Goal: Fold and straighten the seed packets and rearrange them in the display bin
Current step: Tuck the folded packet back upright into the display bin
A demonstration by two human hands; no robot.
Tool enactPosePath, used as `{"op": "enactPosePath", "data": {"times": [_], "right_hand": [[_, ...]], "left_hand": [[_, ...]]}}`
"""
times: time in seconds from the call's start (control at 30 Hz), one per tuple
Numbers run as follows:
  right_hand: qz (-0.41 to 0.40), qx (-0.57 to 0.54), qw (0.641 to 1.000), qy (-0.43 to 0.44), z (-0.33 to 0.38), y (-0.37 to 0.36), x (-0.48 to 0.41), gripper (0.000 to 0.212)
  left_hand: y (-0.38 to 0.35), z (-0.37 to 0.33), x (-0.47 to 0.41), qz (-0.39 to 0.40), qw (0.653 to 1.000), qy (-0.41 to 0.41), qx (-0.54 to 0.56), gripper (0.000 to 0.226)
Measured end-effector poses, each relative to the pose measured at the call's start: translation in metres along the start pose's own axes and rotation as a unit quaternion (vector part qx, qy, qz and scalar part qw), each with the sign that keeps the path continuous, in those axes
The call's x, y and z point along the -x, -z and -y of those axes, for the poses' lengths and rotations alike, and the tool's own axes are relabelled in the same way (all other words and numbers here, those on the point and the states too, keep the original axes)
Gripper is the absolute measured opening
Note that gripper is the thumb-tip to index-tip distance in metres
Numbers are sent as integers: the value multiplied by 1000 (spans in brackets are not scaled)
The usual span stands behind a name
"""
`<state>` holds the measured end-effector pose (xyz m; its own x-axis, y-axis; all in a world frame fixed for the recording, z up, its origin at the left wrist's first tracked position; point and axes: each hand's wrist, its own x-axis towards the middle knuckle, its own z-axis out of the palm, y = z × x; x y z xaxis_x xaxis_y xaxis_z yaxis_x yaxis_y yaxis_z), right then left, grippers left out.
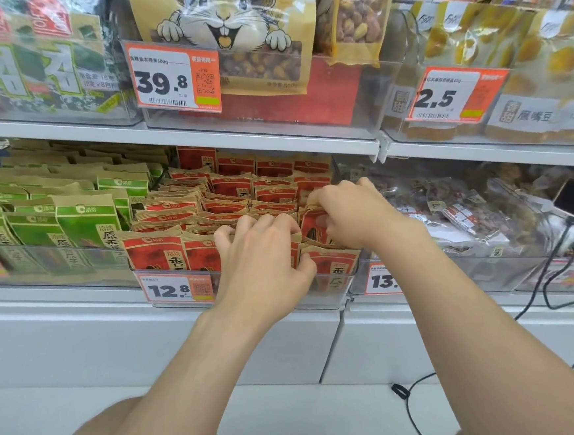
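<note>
Rows of red seed packets (229, 194) are stood upright in a clear display bin (333, 296) on the lower shelf (62, 303), behind a price tag (174, 289) marked 12.8. The left hand (264, 257) is laid over the front row near the middle of the bin; its fingers (245, 225) are curled over the packet tops and the thumb is pressed against the front of a packet, so the packets are clamped. The right hand (350, 212) is held just beside it, over the right-hand column, with its fingers (325, 193) bent together and pinched on a packet's brown top edge. Green packets (83, 223) are stocked in the neighbouring bin to the left.
</note>
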<state>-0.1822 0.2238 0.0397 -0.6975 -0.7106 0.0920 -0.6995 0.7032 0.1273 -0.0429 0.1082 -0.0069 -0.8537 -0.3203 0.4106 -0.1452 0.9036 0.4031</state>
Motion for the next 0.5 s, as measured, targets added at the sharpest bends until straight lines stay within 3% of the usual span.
{"op": "enactPosePath", "data": {"times": [0.07,0.17,0.27,0.37,0.5], "right_hand": [[35,-18,999,-18,3,7,3,38],[114,-96,988,-43,5,10,4,27],[153,-136,977,-65,5,7,5,56],[61,-227,968,-92,0,2,7,63],[-104,-284,942,-145,-10,-9,-3,33]], "left_hand": [[0,-1,0,-2,1000,6,2,32],[0,-3,0,1,1000,12,3,35],[0,-2,0,9,1000,16,0,39],[1,0,-1,12,1000,16,-1,37],[2,0,0,17,1000,16,10,35]]}}
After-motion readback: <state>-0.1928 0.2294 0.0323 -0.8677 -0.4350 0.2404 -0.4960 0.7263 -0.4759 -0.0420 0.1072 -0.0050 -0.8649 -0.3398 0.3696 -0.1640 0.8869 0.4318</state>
